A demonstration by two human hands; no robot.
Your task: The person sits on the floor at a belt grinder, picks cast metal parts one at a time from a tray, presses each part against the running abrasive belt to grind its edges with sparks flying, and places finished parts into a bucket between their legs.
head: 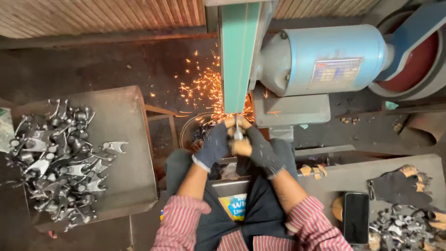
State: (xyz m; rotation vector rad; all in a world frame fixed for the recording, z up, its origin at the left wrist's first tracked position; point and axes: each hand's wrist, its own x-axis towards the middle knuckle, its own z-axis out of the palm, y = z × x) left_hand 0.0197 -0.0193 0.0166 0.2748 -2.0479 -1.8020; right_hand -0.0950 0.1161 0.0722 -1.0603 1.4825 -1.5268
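Note:
Both my hands wear dark work gloves with worn tan fingertips. My left hand (214, 145) and my right hand (258, 148) grip one small shiny metal part (238, 134) between them. The part's top end is pressed against the green sanding belt (237, 56), which runs vertically in front of me. Orange sparks (204, 90) spray to the left from the contact point. A blue motor (325, 58) drives the belt from the right.
A grey metal tray (125, 139) on my left carries a heap of several shiny forked metal parts (55, 162). On the right table (353, 174) lie a spare glove (399, 186), a black phone (356, 217) and more metal parts (404, 230). A round bucket (188, 130) sits below the belt.

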